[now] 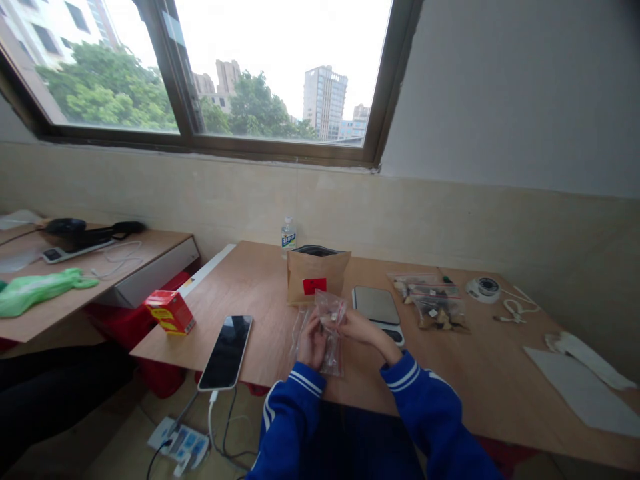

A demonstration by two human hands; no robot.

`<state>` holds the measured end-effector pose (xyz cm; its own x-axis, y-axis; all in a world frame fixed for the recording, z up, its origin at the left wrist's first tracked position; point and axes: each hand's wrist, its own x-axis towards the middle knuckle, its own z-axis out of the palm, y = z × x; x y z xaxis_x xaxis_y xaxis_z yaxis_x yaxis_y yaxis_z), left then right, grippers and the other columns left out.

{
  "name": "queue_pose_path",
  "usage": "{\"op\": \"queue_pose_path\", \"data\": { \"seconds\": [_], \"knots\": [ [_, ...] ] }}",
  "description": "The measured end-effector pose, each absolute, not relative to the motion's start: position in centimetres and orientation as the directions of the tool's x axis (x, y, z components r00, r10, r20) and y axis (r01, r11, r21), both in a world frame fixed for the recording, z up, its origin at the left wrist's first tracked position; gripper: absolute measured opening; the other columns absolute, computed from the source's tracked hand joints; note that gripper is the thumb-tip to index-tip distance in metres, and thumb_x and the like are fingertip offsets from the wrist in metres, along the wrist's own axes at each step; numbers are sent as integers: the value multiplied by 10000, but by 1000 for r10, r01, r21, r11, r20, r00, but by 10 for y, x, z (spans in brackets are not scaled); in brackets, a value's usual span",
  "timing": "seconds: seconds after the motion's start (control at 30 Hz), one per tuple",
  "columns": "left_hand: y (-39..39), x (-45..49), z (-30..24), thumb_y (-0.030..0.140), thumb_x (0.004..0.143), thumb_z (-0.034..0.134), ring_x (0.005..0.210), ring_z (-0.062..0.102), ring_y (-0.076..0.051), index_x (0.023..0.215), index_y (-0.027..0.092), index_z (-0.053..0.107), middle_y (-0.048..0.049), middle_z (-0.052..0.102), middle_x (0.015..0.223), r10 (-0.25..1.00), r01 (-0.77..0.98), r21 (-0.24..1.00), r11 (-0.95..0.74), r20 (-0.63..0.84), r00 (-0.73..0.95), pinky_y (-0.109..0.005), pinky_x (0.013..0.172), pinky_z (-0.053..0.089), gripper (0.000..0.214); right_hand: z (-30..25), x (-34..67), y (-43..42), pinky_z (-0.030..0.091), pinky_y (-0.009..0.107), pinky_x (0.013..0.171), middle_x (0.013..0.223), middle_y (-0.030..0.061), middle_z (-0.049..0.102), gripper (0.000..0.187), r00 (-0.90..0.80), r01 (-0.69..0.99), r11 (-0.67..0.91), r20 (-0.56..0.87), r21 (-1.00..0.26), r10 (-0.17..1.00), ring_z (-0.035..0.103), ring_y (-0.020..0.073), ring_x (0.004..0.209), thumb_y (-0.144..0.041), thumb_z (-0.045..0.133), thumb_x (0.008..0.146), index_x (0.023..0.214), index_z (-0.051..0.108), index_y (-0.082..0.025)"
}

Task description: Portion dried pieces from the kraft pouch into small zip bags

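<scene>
Between my hands, above the table's near edge, is a clear plastic zip bag (330, 305) with a small pale label or piece in it. My left hand (312, 343) pinches its left side, fingers curled. From the right, my right hand (356, 327) grips the bag's other side near a reddish zip strip. More clear zip bags (332, 360) lie on the table beneath my hands. Just behind stands a brown kraft paper bag (318, 265), its top open, with a red label on its front. A digital scale (375, 304) sits right of it.
Filled zip bags (440, 313) with brownish pieces and a white dome camera (485, 288) lie to the right. On the left are a plugged-in phone (227, 353) and a red box (170, 312). A bottle (289, 235) stands by the wall. White paper (583, 390) lies far right.
</scene>
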<state>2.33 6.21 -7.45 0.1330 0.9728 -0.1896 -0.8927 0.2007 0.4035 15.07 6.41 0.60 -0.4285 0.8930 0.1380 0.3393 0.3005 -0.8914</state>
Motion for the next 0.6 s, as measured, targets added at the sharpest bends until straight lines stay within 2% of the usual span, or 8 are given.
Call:
{"op": "queue_pose_path", "data": {
  "seconds": [0.17, 0.3, 0.47, 0.6],
  "knots": [
    [60, 21, -72, 69, 722, 517, 901, 642, -161, 892, 142, 658, -71, 693, 964, 977, -903, 374, 211, -106, 184, -254, 806, 502, 232, -4, 152, 67, 448, 395, 898, 1036, 72, 657, 312, -434, 306, 307, 155, -901, 888, 601, 227, 959, -275, 628, 747, 1046, 620, -186],
    [59, 19, -73, -3, 643, 479, 797, 648, -125, 971, 176, 632, -31, 686, 893, 977, -914, 346, 210, -95, 189, -234, 747, 509, 404, -11, 155, 70, 427, 411, 931, 1066, 74, 651, 321, -421, 252, 279, 155, -926, 894, 596, 228, 983, -282, 650, 726, 1033, 627, -190],
    [58, 20, -72, -19, 649, 538, 1016, 608, -155, 1116, 221, 575, -39, 637, 1104, 979, -888, 412, 201, -69, 190, -273, 883, 477, 526, -8, 155, 68, 452, 415, 900, 1026, 77, 665, 350, -369, 202, 218, 132, -955, 920, 615, 225, 928, -409, 658, 727, 1003, 639, -195],
    [57, 24, -68, -3, 677, 603, 1103, 565, -162, 1113, 214, 582, -54, 606, 1191, 982, -868, 462, 179, -38, 182, -270, 950, 436, 487, -5, 150, 70, 468, 399, 874, 975, 61, 679, 370, -362, 159, 155, 89, -975, 928, 614, 211, 894, -471, 656, 720, 984, 643, -212]
  ]
}}
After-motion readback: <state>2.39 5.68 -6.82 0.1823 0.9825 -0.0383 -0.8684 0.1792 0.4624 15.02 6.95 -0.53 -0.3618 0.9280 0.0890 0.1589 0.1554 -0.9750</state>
